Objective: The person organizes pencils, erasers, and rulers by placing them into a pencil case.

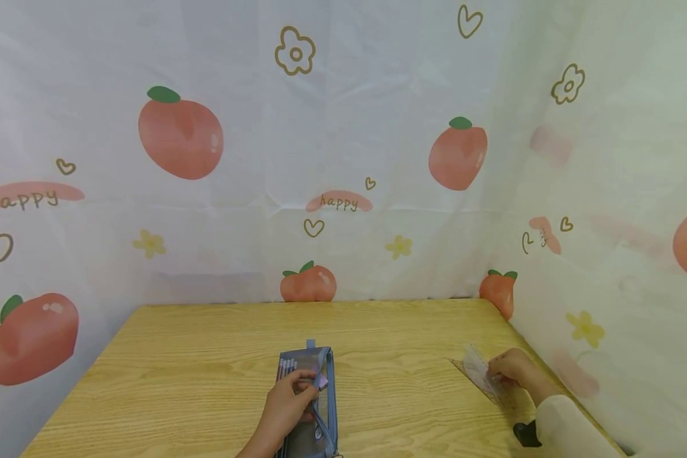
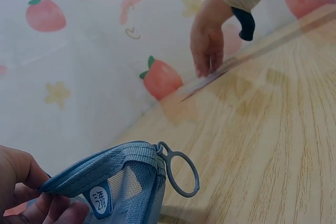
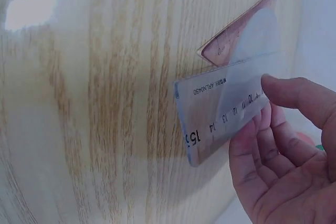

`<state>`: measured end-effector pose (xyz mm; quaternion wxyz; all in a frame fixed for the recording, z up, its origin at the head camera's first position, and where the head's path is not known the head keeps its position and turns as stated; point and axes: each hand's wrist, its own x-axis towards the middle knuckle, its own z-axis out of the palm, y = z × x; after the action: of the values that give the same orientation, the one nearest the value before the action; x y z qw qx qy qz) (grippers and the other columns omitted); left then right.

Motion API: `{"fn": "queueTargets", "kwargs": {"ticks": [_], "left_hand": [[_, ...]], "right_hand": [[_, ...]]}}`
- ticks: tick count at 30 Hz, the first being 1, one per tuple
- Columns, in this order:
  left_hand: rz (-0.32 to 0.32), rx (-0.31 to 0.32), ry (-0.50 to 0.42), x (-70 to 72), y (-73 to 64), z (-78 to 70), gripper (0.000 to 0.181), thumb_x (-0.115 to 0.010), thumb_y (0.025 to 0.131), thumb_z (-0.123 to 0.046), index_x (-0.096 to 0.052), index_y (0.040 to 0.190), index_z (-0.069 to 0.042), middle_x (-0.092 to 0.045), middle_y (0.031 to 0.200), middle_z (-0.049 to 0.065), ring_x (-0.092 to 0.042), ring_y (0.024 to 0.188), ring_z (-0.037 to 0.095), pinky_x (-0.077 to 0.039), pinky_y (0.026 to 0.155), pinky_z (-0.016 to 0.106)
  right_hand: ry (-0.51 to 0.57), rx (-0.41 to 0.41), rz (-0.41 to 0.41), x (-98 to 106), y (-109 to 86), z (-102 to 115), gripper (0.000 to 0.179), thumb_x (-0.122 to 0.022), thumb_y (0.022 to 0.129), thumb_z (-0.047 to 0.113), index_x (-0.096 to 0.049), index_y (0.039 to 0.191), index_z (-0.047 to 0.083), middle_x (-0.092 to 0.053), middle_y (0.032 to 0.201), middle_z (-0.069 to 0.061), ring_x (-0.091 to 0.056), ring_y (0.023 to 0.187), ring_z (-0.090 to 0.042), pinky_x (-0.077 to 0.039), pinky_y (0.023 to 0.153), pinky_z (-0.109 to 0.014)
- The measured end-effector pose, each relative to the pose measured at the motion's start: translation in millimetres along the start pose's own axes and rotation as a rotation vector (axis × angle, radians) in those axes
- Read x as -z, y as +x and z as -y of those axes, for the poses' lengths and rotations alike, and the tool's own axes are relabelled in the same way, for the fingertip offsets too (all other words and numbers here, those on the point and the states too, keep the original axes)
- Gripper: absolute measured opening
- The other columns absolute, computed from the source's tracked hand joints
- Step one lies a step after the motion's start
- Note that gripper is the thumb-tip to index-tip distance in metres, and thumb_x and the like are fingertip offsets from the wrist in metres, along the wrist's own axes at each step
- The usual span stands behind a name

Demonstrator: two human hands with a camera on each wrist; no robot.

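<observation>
Left hand point(image 1: 289, 397): grips mesh pencil case point(image 1: 309, 388) at worktop point(image 1: 194, 375) near edge, centre.
Right hand point(image 1: 512, 369): pinches clear ruler point(image 3: 226, 111) near right edge, above set square point(image 3: 239, 38).
Handling: ruler likely light, stiff, slippery; pinch by edges. Case soft.

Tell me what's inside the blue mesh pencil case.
Through the mesh of the pencil case, several pens or pencils show at its left side, lying lengthwise. The left hand grips the case and covers its middle, so anything lower inside cannot be seen.
</observation>
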<state>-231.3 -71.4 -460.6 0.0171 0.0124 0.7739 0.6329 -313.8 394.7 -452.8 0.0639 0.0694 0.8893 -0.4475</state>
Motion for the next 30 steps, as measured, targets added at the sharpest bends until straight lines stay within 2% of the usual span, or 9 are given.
{"fn": "queueTargets", "kwargs": {"ticks": [3,5,7,10,14,19,23,26,30], "left_hand": [[-0.004,0.003,0.000,-0.4,-0.1,-0.1,0.037,-0.057,0.077,-0.009,-0.057,0.112,0.001,-0.058,0.081,0.006,-0.054,0.063,0.015,-0.053,0.050,0.032],[-0.006,0.006,-0.002,-0.7,0.0,-0.1,0.037,-0.057,0.076,-0.009,-0.057,0.112,0.001,-0.058,0.081,0.006,-0.054,0.064,0.015,-0.053,0.050,0.032],[-0.010,0.007,0.003,-0.9,0.1,0.0,0.037,-0.057,0.076,-0.009,-0.057,0.112,0.000,-0.058,0.081,0.006,-0.054,0.063,0.015,-0.053,0.050,0.032],[-0.015,0.005,0.013,-1.1,0.4,0.4,0.037,-0.057,0.075,-0.009,-0.058,0.111,0.000,-0.058,0.081,0.006,-0.054,0.062,0.015,-0.053,0.049,0.032],[-0.017,0.000,0.018,-1.2,0.6,0.7,0.037,-0.058,0.075,-0.009,-0.058,0.110,0.000,-0.058,0.081,0.006,-0.055,0.061,0.015,-0.053,0.049,0.032],[-0.016,0.002,0.018,-1.5,0.3,0.1,0.037,-0.058,0.075,-0.009,-0.058,0.111,0.000,-0.059,0.081,0.006,-0.055,0.064,0.016,-0.053,0.049,0.031],[-0.016,0.011,0.017,-1.4,0.3,-0.5,0.037,-0.058,0.075,-0.009,-0.058,0.110,0.000,-0.058,0.081,0.006,-0.055,0.066,0.016,-0.053,0.049,0.032],[-0.010,0.017,0.009,-0.9,0.3,-0.7,0.037,-0.058,0.075,-0.009,-0.058,0.111,0.000,-0.058,0.081,0.005,-0.055,0.067,0.016,-0.053,0.050,0.032],[0.002,0.020,-0.003,-0.4,-0.2,-0.7,0.037,-0.058,0.077,-0.009,-0.057,0.112,0.000,-0.058,0.082,0.005,-0.055,0.069,0.016,-0.054,0.052,0.032]], "right_hand": [[0.051,-0.013,-0.011,-1,-3.9,5,0.010,-0.066,0.066,0.006,-0.058,0.060,0.004,-0.050,0.055,0.001,-0.047,0.048,-0.010,-0.045,0.046,-0.025],[0.066,-0.037,-0.037,-3,-9.8,12,0.007,-0.061,0.070,0.004,-0.059,0.064,0.000,-0.050,0.058,0.001,-0.048,0.053,-0.011,-0.047,0.050,-0.027],[0.081,-0.052,-0.043,-4,-13.4,17,0.011,-0.059,0.074,0.004,-0.060,0.074,-0.007,-0.053,0.065,0.001,-0.052,0.059,-0.012,-0.050,0.055,-0.029],[0.100,-0.062,-0.026,-5,-16.1,21,0.025,-0.057,0.080,0.005,-0.059,0.095,-0.015,-0.058,0.077,-0.001,-0.056,0.069,-0.012,-0.052,0.064,-0.032],[0.150,-0.068,-0.001,-9,-17.9,24,0.030,-0.058,0.082,0.007,-0.058,0.101,-0.016,-0.060,0.081,-0.004,-0.056,0.073,-0.013,-0.051,0.067,-0.031],[0.306,-0.030,0.093,-15,-21.3,25,0.023,-0.056,0.083,0.004,-0.062,0.098,-0.012,-0.058,0.078,-0.001,-0.054,0.069,-0.011,-0.050,0.062,-0.024],[0.446,0.022,0.266,-22,-21.8,28,0.022,-0.047,0.089,0.005,-0.060,0.101,-0.009,-0.057,0.080,-0.002,-0.054,0.070,-0.011,-0.048,0.064,-0.022],[0.475,0.046,0.362,-31,-21.2,32,0.023,-0.041,0.094,0.010,-0.057,0.102,-0.004,-0.057,0.083,-0.004,-0.054,0.072,-0.012,-0.047,0.065,-0.024],[0.479,0.049,0.384,-46,-22.5,39,0.026,-0.042,0.094,0.012,-0.052,0.107,-0.007,-0.057,0.085,-0.006,-0.056,0.074,-0.013,-0.048,0.066,-0.025]]}}
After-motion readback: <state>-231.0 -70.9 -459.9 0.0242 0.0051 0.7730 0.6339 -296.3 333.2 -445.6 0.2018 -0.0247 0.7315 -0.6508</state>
